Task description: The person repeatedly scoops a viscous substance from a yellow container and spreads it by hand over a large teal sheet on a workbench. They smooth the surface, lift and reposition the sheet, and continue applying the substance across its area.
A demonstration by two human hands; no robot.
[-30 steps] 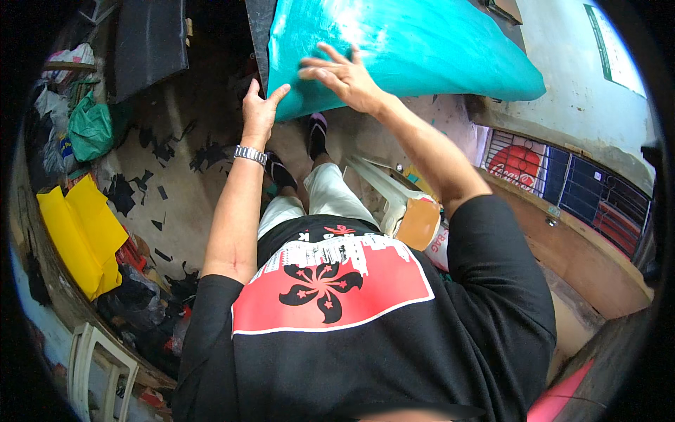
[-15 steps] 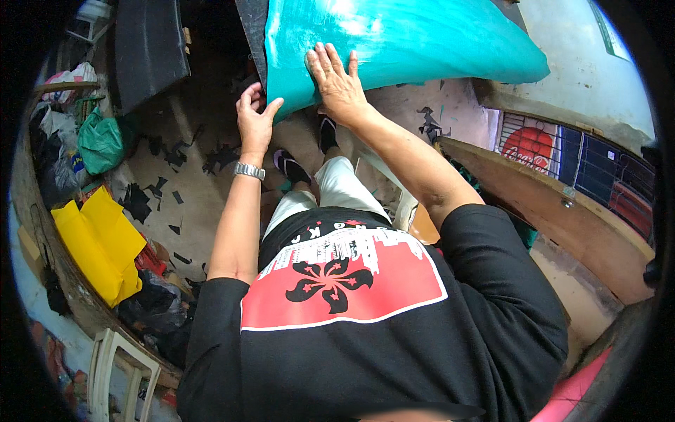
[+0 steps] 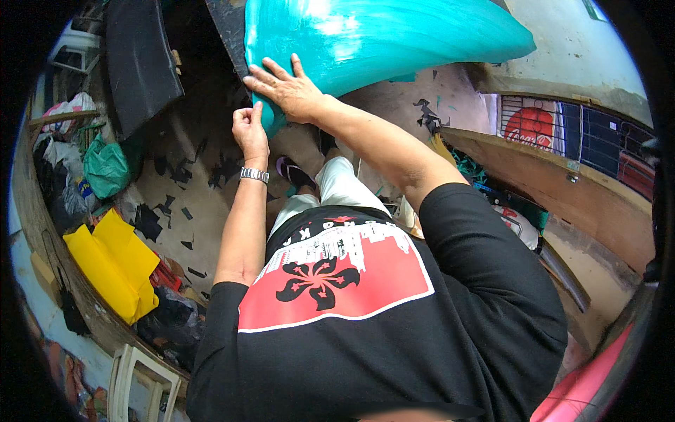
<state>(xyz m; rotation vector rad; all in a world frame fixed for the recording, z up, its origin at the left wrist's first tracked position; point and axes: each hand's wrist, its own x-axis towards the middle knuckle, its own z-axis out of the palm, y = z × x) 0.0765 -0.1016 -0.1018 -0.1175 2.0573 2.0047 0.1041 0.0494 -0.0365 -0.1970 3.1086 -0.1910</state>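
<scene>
A glossy teal sheet (image 3: 394, 42), of a material I cannot tell, stretches across the top of the view, its near left edge curling down. My left hand (image 3: 251, 133), with a metal-banded watch at the wrist, pinches that edge between thumb and fingers. Just above it, my right hand (image 3: 292, 93) lies flat on the sheet near the left corner, fingers spread. A dark board or panel (image 3: 228, 28) shows along the sheet's left side. How far it runs beneath the teal is hidden.
A curved black panel (image 3: 144, 67) stands at the upper left. Dark scraps (image 3: 149, 221) litter the floor. Left lie a green bag (image 3: 105, 169), a folded yellow sheet (image 3: 116, 264) and black plastic (image 3: 172, 320). A wooden ledge (image 3: 548, 169) runs along the right.
My right hand has slid left and down across the sheet toward its left edge. My left hand has dropped slightly and its fingers have closed on the edge. The view has shifted a little.
</scene>
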